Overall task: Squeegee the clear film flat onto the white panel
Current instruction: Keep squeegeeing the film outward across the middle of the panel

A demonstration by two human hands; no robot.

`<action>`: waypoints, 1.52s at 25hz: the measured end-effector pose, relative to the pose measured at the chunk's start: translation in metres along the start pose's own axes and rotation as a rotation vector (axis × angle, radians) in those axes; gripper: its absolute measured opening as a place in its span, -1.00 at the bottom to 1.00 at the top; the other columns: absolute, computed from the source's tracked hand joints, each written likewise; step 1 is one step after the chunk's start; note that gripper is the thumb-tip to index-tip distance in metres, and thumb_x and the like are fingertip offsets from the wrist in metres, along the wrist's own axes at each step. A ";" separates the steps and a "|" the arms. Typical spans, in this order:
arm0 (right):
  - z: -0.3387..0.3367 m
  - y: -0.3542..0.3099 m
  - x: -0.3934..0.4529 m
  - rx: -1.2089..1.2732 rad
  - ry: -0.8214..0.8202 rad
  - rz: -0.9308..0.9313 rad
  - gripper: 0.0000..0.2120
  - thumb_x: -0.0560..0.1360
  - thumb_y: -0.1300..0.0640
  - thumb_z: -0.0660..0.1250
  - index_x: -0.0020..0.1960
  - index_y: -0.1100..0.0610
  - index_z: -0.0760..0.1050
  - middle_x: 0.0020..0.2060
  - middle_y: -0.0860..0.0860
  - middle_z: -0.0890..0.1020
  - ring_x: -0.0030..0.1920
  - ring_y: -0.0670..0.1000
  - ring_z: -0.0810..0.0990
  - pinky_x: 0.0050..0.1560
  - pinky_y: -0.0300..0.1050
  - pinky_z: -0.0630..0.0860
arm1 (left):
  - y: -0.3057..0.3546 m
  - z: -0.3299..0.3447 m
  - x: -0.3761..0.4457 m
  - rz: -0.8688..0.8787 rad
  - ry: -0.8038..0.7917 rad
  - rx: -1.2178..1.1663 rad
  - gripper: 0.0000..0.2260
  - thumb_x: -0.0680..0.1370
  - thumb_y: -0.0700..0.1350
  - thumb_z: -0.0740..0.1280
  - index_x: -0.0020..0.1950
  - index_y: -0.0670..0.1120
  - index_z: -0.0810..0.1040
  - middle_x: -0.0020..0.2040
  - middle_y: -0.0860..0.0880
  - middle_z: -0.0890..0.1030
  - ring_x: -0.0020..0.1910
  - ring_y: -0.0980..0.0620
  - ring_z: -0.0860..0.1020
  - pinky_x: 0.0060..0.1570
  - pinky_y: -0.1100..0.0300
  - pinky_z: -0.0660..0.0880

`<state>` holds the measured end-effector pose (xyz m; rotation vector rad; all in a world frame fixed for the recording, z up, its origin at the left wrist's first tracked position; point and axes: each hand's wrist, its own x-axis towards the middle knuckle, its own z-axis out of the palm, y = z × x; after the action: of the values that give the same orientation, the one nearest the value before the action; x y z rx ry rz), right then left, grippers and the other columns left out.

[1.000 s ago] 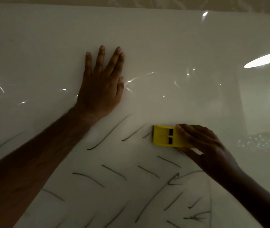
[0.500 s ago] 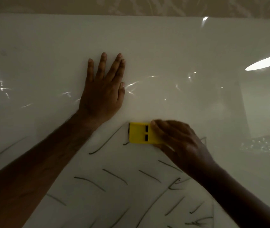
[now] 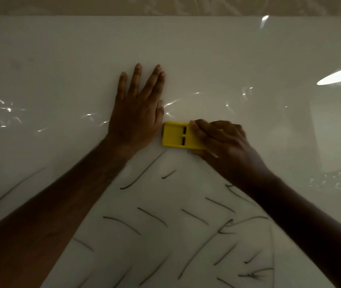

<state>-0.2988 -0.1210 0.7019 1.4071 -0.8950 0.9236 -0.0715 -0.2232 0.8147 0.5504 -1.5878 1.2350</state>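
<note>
Many thin dark creases (image 3: 153, 217) lie nearest us, below the yellow squeegee (image 3: 175, 137), fanning across the clear film (image 3: 238, 59) where it sits on the white panel (image 3: 40, 38). Just above them our right hand (image 3: 223, 146) clenches the squeegee from its right end, fingers wrapped over the top. A second ago that tool was well to the right of our left hand (image 3: 138, 117); half a second ago it had come halfway; now its left edge is just beside the base of the thumb, touching or nearly so, we cannot tell which. Our left hand has stayed put throughout, flat on the film to the squeegee's left, fingers straight and spread, grasping nothing, only pressing the sheet down.

We judge this leftward stroke has run out of room: the holding hand blocks it. Either the left hand must shift further left, or the squeegee must lift and begin a new pass.

Farther off, above the squeegee, bright ripples (image 3: 175, 101) glint on either side of the left hand, so the film there looks unflattened. Beyond them the panel's far edge meets a patterned wall (image 3: 165, 5). Much remains to be smoothed.
</note>
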 end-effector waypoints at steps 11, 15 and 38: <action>-0.021 0.018 -0.057 0.006 -0.093 -0.043 -0.50 0.72 -0.09 0.20 0.58 0.12 0.35 0.47 0.09 0.51 0.29 0.25 0.57 0.27 0.18 0.47 | -0.047 -0.017 -0.021 0.087 -0.076 -0.055 -0.47 0.76 0.01 0.02 0.76 -0.03 0.18 0.75 -0.03 0.19 0.73 -0.20 0.16 0.69 -0.25 0.06; -0.007 0.004 0.004 0.055 -0.057 0.078 -0.43 0.63 -0.12 0.26 0.57 0.10 0.38 0.46 0.06 0.52 0.28 0.22 0.55 0.20 0.16 0.47 | -0.058 -0.025 -0.040 0.013 -0.096 -0.046 -0.46 0.77 0.01 0.02 0.76 -0.04 0.14 0.77 -0.05 0.14 0.74 -0.20 0.11 0.69 -0.22 -0.02; 0.004 -0.092 -0.038 0.123 -0.105 -0.012 -0.45 0.58 -0.05 0.45 0.54 0.01 0.44 0.45 -0.08 0.54 0.31 0.11 0.58 0.22 0.18 0.49 | -0.114 -0.052 -0.092 -0.018 -0.174 -0.034 -0.45 0.76 -0.01 0.01 0.77 -0.08 0.09 0.77 -0.09 0.09 0.74 -0.24 0.07 0.69 -0.27 0.00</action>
<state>-0.2291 -0.1220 0.6311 1.5767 -0.9196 0.9147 0.0796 -0.2392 0.7808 0.6636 -1.7423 1.1702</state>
